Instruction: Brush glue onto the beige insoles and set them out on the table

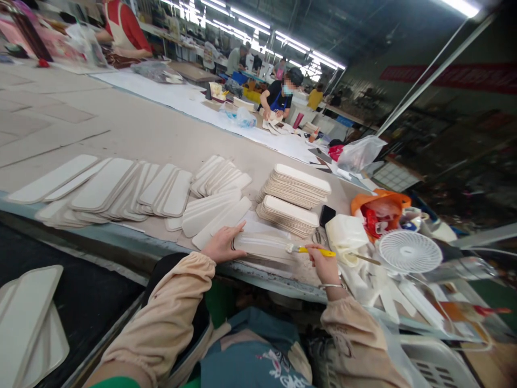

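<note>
The left hand [223, 243] lies palm down with the fingers extended and slightly spread, pressing on the near end of a long, flat white panel [262, 245]. The panel lies at the near edge of the table [133, 129], directly in front of the person and between the two hands. The right hand [323, 265] is closed around the yellow handle of a brush [313, 250], gripped between thumb and fingers. The bristle end of the brush touches the right end of the panel. Two neat stacks of panels [297, 186] stand just beyond the work position. Loose panels [105, 186] lie overlapped in a row to the left. A small white fan [410, 251] stands to the right of the right hand, with an orange bag [379, 207] behind it. A co-worker [280, 97] sits further along the table, well apart.
</note>
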